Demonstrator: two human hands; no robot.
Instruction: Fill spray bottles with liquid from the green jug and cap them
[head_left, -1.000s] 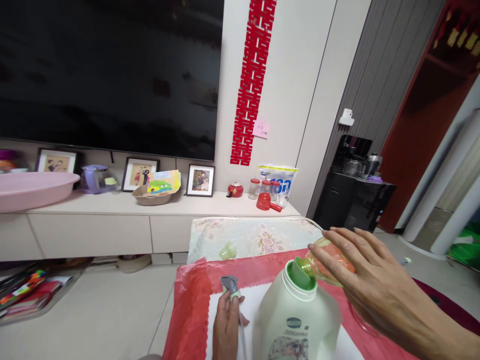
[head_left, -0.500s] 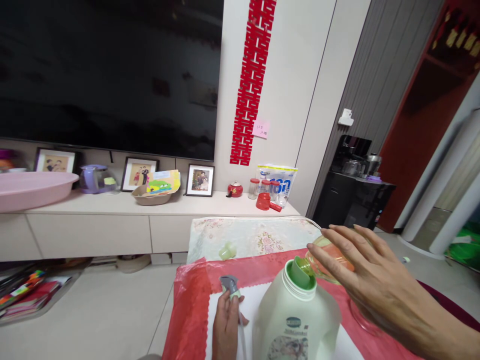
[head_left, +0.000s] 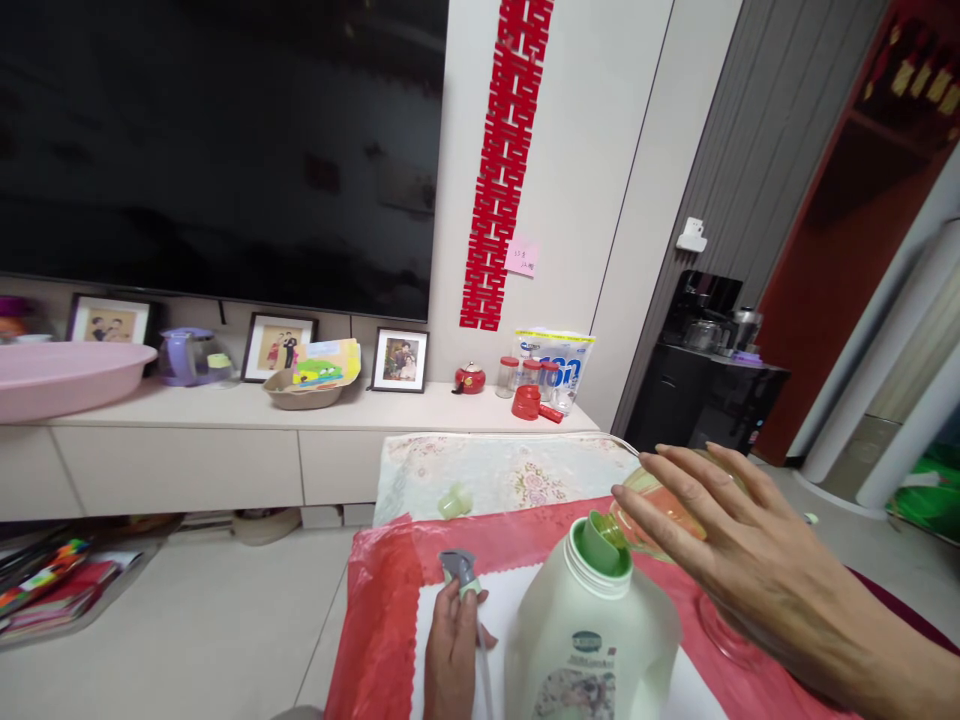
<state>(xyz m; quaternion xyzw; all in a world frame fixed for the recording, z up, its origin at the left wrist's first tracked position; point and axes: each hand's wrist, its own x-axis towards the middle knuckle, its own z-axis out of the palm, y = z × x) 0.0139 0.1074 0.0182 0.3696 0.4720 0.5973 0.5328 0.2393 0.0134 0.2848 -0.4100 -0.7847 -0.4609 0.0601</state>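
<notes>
A large pale green jug (head_left: 592, 640) stands uncapped on the table, a green spout inside its white neck. Tilted at that opening is a clear bottle (head_left: 660, 515) with orange on its side, its neck over the spout. My right hand (head_left: 727, 530) is wrapped over this bottle from above, fingers partly spread across it. Left of the jug, my left hand (head_left: 454, 640) is closed on a grey and green spray nozzle (head_left: 459, 568), whose thin tube hangs down beside the hand. The level of liquid inside the jug cannot be seen.
Under the jug lie a white sheet (head_left: 431, 610) and a red cover (head_left: 382, 600). A pale green cap (head_left: 454, 501) rests on the flowered cloth (head_left: 540, 480) behind. A clear round dish (head_left: 727, 630) is under my right wrist. The low cabinet (head_left: 337, 420) stands beyond.
</notes>
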